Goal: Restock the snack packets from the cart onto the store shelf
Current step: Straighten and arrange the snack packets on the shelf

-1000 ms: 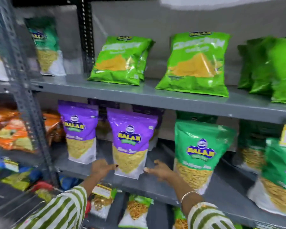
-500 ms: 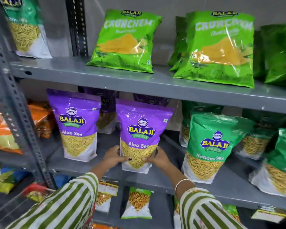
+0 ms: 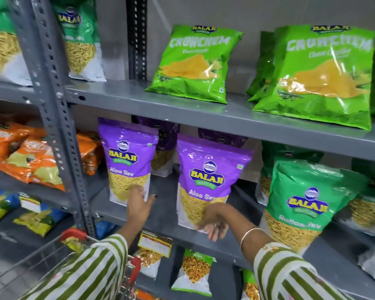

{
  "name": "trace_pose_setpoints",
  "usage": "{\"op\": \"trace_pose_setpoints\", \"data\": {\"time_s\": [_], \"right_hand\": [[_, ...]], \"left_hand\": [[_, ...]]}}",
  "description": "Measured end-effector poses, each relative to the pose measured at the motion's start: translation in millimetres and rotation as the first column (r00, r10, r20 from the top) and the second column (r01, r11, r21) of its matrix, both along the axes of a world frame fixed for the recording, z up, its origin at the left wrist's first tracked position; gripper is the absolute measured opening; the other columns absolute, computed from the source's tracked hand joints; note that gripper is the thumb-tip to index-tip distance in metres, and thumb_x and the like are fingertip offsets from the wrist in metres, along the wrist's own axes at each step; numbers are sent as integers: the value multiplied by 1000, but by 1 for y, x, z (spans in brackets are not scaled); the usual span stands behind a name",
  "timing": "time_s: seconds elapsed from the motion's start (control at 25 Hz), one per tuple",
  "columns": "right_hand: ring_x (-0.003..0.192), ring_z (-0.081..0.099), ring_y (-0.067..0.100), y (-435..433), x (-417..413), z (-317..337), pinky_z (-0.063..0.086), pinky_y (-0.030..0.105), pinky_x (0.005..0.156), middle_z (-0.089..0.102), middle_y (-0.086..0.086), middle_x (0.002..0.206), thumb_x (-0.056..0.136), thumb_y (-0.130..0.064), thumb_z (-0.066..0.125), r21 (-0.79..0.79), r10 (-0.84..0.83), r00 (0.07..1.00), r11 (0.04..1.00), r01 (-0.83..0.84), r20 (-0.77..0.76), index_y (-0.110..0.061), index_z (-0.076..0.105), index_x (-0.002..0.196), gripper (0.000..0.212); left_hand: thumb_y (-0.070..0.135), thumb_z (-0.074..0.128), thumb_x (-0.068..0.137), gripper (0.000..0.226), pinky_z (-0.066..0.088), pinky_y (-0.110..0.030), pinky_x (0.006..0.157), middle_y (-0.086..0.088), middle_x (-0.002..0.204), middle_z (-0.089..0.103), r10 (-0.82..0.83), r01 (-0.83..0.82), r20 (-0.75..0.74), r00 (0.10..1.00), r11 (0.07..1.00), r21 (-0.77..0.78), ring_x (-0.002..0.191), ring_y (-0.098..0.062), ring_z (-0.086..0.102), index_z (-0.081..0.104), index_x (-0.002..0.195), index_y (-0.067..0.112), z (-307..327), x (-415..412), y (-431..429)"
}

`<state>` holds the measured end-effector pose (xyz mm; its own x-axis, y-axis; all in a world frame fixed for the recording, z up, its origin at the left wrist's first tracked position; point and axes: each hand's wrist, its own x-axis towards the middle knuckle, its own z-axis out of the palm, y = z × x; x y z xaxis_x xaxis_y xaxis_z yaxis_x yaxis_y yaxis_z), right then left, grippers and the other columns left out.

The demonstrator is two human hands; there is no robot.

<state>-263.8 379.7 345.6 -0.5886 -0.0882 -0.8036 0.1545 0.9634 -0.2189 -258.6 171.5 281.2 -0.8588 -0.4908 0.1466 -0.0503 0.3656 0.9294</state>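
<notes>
Two purple Aloo Sev packets stand upright on the middle grey shelf: the left packet and the right packet. My left hand is spread open just in front of the left packet's lower right corner; whether it touches is unclear. My right hand hangs open, fingers pointing down, in front of the right packet's bottom edge, holding nothing. The cart, with red corner caps, shows at the lower left under my striped sleeve.
Green Ratlam Sev packets stand to the right on the same shelf. Light green Crunchem bags lie on the shelf above. Orange bags fill the left bay behind a perforated upright. More packets stand on the shelf below.
Both hands have come off the right purple packet, which stays standing. My left hand moved left toward the other purple packet; my right hand dropped. The view shifted left.
</notes>
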Motion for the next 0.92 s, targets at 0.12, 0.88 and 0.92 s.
{"op": "trace_pose_setpoints", "data": {"time_s": [0.12, 0.88, 0.92], "right_hand": [[59, 58, 25, -71, -7, -13, 48, 33, 57, 67, 22, 92, 81, -39, 64, -135, 24, 945, 988, -72, -327, -3, 51, 67, 41], [125, 49, 29, -179, -47, -37, 43, 40, 102, 53, 14, 132, 60, -26, 83, -769, -586, 699, 634, 81, -410, -9, 41, 126, 81], [128, 45, 29, -177, -40, -30, 42, 42, 103, 49, 14, 134, 59, -31, 83, -740, -573, 650, 672, 25, -499, -9, 38, 128, 85]], "left_hand": [[4, 76, 66, 49, 38, -49, 91, -31, 106, 50, 237, -245, -101, 966, 967, -73, 103, -43, 50, 47, 103, -9, 6, 7, -46], [43, 86, 36, 126, 39, -47, 108, -18, 142, 43, -182, 161, 63, 981, 955, 250, 126, -28, 47, 22, 139, 8, 13, -33, -131], [47, 85, 42, 123, 36, -48, 110, -17, 145, 40, -130, 117, 67, 989, 978, 174, 131, -30, 42, 22, 140, 8, 23, -25, -126]]}}
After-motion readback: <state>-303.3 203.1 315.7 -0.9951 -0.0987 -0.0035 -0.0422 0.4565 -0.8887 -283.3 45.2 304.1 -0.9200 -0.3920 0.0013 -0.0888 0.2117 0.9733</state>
